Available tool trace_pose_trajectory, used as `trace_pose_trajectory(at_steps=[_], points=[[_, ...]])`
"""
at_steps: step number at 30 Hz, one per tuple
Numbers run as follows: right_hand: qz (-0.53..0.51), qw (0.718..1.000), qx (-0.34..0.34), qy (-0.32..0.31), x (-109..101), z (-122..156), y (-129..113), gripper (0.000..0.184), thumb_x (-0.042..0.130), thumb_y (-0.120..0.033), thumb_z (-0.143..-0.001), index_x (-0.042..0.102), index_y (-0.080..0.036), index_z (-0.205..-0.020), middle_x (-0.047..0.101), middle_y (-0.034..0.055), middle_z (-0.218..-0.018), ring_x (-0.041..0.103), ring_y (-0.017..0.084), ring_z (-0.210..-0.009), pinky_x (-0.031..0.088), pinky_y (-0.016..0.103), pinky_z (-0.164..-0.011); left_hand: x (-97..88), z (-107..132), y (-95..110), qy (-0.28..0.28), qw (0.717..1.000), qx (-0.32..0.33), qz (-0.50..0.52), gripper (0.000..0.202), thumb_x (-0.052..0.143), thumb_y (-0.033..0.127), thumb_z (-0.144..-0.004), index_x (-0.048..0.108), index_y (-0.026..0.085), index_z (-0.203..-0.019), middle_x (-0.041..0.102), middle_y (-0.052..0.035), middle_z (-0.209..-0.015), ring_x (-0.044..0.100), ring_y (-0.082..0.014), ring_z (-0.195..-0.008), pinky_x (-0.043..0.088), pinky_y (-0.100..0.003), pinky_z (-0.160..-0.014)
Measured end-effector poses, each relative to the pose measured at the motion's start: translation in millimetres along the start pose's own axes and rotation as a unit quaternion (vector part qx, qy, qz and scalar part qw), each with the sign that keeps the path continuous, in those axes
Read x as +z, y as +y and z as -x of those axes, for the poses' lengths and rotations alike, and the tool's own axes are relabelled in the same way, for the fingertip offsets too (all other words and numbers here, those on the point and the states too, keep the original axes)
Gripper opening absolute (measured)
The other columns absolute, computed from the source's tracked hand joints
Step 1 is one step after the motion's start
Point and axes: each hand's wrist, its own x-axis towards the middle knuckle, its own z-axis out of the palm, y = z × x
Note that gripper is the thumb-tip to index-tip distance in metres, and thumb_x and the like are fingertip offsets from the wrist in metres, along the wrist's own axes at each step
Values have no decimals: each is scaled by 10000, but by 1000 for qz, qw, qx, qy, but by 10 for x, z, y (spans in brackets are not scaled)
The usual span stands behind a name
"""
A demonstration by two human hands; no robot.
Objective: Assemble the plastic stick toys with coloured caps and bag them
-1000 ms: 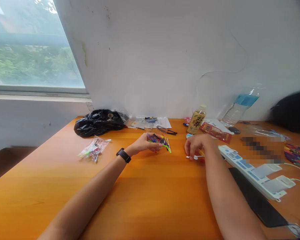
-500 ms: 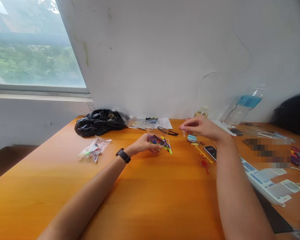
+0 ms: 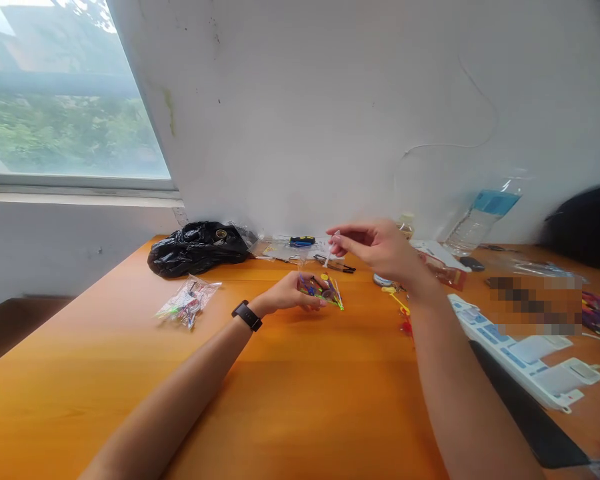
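Observation:
My left hand, with a black band on the wrist, is closed around a clear plastic bag of colourful thin plastic pieces just above the wooden table. Green, yellow and purple ends show past its fingers. Higher and to the right, my right hand pinches a small white stick-like piece that points down toward the bag. The two hands are apart. Yellow and red plastic pieces lie on the table beside my right forearm, which partly covers them.
On the left lies a clear packet of small parts, with a black plastic bag behind it. A white power strip and a tilted water bottle are at the right. Black tweezers lie behind the hands.
My right hand has moved left with the white piece, from over the right side toward the bag. My left hand stays nearly in place, holding the bag.

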Motion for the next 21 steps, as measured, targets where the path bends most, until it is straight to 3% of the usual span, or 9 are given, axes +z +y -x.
trace_pose_trajectory(at_steps=[3,5,10,16,21], points=[[65,997,29,-28,44,5,27,392,741,-507,-891,809,-191,-1112,734,40,-738,639,164,-588,504,299,-544,1,2,9,-1,1000,2,0,609,938,419,-717,717,149,-1216,775,-152,-1125,736,-178,-805,607,-306,-741],[111,992,34,-47,62,8,14,348,698,-479,-915,817,-204,-1092,748,38,-773,583,137,-533,437,288,-510,7,4,18,-2,1000,4,-1,598,931,408,-727,715,148,-1221,773,-154,-1129,734,-179,-819,605,-305,-751],[187,975,14,-119,65,0,-42,271,624,-385,-938,825,-209,-984,778,44,-880,618,161,-682,414,286,-615,19,3,12,-8,1000,17,6,546,932,380,-724,724,152,-1175,770,-154,-1143,739,-185,-838,599,-297,-751],[273,947,12,-167,16,22,-75,271,558,-351,-960,763,-204,-859,678,9,-729,509,142,-624,324,296,-612,-3,-5,-25,-29,999,32,-3,541,915,402,-744,729,176,-1200,775,-134,-1133,743,-190,-860,596,-293,-755],[318,924,48,-207,16,38,-38,261,602,-380,-937,718,-198,-790,587,6,-644,443,146,-592,262,308,-599,3,-4,-32,-25,999,24,-21,522,911,414,-748,744,152,-1167,781,-125,-1055,741,-198,-853,598,-305,-762]])
